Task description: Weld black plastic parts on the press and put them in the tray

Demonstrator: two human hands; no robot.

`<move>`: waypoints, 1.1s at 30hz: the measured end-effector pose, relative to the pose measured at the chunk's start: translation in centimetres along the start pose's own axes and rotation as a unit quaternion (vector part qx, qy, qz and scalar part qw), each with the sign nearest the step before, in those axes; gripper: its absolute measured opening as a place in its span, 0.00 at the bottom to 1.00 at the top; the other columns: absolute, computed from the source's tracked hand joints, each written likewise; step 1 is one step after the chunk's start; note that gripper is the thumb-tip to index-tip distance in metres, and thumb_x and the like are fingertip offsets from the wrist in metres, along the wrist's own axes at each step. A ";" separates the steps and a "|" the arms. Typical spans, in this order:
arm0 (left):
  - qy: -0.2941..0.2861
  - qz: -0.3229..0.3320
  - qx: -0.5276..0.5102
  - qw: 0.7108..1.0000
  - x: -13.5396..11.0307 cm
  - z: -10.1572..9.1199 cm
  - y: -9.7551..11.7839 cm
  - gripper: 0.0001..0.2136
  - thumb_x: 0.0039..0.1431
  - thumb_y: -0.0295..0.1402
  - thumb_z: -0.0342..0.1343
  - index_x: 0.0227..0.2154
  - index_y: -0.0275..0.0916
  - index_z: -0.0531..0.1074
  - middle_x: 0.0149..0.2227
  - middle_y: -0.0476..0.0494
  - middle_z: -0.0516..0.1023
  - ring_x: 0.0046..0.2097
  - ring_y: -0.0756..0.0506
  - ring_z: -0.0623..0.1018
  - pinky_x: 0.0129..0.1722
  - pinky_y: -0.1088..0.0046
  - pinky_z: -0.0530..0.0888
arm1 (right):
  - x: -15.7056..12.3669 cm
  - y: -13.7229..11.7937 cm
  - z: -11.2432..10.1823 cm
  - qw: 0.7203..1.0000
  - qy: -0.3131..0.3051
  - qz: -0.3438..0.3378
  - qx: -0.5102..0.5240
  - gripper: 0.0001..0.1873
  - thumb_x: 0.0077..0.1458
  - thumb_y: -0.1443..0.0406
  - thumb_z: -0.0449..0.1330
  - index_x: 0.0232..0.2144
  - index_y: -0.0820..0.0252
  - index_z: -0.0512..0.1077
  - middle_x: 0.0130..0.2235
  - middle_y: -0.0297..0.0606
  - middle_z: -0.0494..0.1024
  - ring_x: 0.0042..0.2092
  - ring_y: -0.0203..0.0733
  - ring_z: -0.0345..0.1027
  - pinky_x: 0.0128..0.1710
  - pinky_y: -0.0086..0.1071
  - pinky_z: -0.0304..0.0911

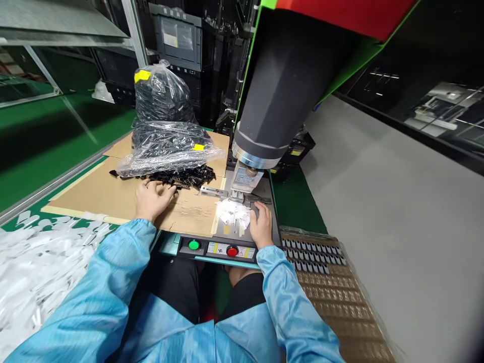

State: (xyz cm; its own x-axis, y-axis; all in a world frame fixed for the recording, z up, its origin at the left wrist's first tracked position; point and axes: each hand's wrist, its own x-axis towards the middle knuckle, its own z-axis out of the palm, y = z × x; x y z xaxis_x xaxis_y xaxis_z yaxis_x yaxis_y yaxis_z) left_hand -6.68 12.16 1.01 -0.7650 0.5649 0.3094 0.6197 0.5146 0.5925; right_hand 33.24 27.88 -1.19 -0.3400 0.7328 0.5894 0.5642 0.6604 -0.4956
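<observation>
My left hand point(153, 200) rests on the brown cardboard point(192, 214), at the near edge of a pile of small black parts point(189, 176). Its thumb stands apart from the fingers, near the pile, and no part shows in its grasp. My right hand point(261, 225) lies at the right of a heap of white thin pieces point(232, 213) on the machine's bed. Its thumb and fingers are spread, the fingers pointing toward the press head point(245, 179). A flat metal strip point(214, 191) lies left of the head.
A clear bag of black parts point(162, 96) stands behind the pile. Green point(193, 244) and red point(232, 250) buttons front the machine. White pieces point(41, 272) are heaped at left. At right lies a tray point(340, 297) with rows of grey parts point(308, 252). The machine's dark column point(283, 85) rises ahead.
</observation>
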 end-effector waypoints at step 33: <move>-0.108 0.104 0.037 0.988 -4.8 -0.7 1.7 0.23 0.74 0.49 0.45 0.51 0.42 0.81 0.47 0.34 0.84 0.53 0.32 0.79 0.57 0.53 0.71 | 7.0 -15.9 10.6 0.905 -0.346 -0.240 -0.056 0.17 0.66 0.75 0.54 0.51 0.54 0.74 0.60 0.40 0.78 0.66 0.48 0.61 0.67 0.45 0.58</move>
State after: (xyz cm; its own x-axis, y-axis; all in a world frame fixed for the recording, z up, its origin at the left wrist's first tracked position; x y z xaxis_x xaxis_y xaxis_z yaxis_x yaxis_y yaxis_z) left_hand -2.04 9.90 1.05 -0.5698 0.7837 0.2471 0.7763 0.4148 0.4747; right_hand 13.92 24.24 4.03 -0.9344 0.3185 0.1597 0.2861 0.9378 -0.1967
